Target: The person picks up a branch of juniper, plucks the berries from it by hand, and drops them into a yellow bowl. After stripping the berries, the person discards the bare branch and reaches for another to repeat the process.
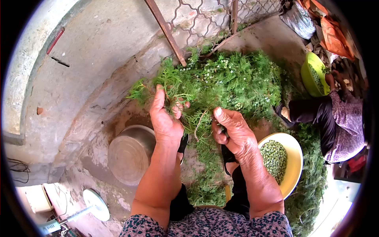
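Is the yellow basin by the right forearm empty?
Not empty: green berries lie in the yellow basin, part of its inner wall bare.

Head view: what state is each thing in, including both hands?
Left hand: holding a leafy sprig
Right hand: fingers curled, contents unclear
Yellow bowl: upright, partly filled with green berries
Metal pot: appears upside down
Branch pile: heaped loosely on the ground, some pale berries attached
Green basin: open, with green berries inside
Orange sack: crumpled
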The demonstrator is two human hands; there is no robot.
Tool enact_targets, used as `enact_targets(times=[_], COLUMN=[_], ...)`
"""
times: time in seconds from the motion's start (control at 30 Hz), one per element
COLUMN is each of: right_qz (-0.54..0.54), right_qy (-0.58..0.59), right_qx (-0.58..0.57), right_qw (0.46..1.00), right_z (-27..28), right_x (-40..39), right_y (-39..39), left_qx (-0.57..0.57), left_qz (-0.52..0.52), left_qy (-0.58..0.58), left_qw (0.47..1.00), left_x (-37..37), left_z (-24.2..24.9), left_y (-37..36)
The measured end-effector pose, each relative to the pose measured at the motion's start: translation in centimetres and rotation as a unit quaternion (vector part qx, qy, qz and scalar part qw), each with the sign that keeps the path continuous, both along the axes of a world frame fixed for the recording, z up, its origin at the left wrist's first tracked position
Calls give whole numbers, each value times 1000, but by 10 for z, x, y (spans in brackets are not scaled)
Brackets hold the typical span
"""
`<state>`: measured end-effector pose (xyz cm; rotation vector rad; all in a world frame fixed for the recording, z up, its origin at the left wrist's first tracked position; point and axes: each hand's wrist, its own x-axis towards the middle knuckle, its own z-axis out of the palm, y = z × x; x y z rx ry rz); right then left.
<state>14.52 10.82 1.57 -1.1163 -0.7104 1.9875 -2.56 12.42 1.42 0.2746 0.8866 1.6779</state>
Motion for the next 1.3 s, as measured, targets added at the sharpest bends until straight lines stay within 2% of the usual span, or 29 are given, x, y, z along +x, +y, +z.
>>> enact_targets(times=[0.03, 0.07, 0.1, 0.2, 0.23, 0.27, 0.3, 0.37, 0.43, 0.6, 0.63, 0.7, 0.73, 0.77, 0.83, 0.87, 0.93, 0.97, 1.07, 1.2, 1.3], right_qz=[-30, -64, -67, -93, -92, -91, -88, -87, -55, 18, 18, 102, 105, 32, -95, -98, -129, -133, -106, -69, -48], right_qy=[93, 71, 71, -117, -117, -242, -356, -353, -406, -411, -411, -336, -311, -281, -296, -298, -155, -157, -45, 3, -25], right_qx=[-28, -42, -42, 77, 78, 228, 368, 370, 469, 500, 499, 435, 373, 370, 314, 313, 161, 159, 154, 145, 197], right_qw=[995, 995, 994, 986, 986, 939, 854, 855, 782, 762, 762, 829, 868, 885, 897, 897, 966, 966, 981, 987, 979], right_z=[1, 6, 5, 7, 3, -5, -7, 2, -3, -4, -3, 0, 1, 2, -1, 0, 6, 7, 9, 9, 15], right_x=[-3, -8, -9, -14, -15, -16, -19, -23, -25, -26, -23, -13, -6, -1, 9, 11, 16, 16, 9, 9, 10], right_y=[0, 1, 0, 1, 2, 2, 2, -3, -5, -10, -9, -4, -2, 1, 12, 15, 19, 19, 18, 16, 13], left_qx=[5, 9, -31, 3, 22, 36, 51, 13, 2, -26, -35, -45, -42, -38, -30, -22, -1, -1, 9, 11, 9], left_qz=[-13, -27, -9, -26, -23, -30, -37, -77, -96, -120, -125, -125, -125, -123, -124, -141, -169, -174, -214, -221, -232], left_qy=[24, 49, 62, 179, 222, 229, 236, 227, 213, 179, 159, 149, 160, 170, 177, 174, 181, 179, 182, 177, 186], left_qw=[1000, 998, 998, 984, 974, 972, 970, 971, 972, 976, 979, 980, 978, 977, 976, 974, 969, 968, 959, 959, 955], left_x=[3, 7, 13, 19, 23, 23, 24, 23, 26, 21, 20, 17, 16, 15, 15, 17, 21, 23, 26, 33, 30], left_z=[2, 6, 12, 4, 2, -4, -9, -10, 0, -1, 0, -4, -5, -5, -7, -4, -1, -1, -2, -1, -4], left_y=[-1, -2, -3, -3, -3, -2, -1, -1, -3, -1, -2, -1, -2, -2, -3, -4, -5, -6, -9, -12, -12])
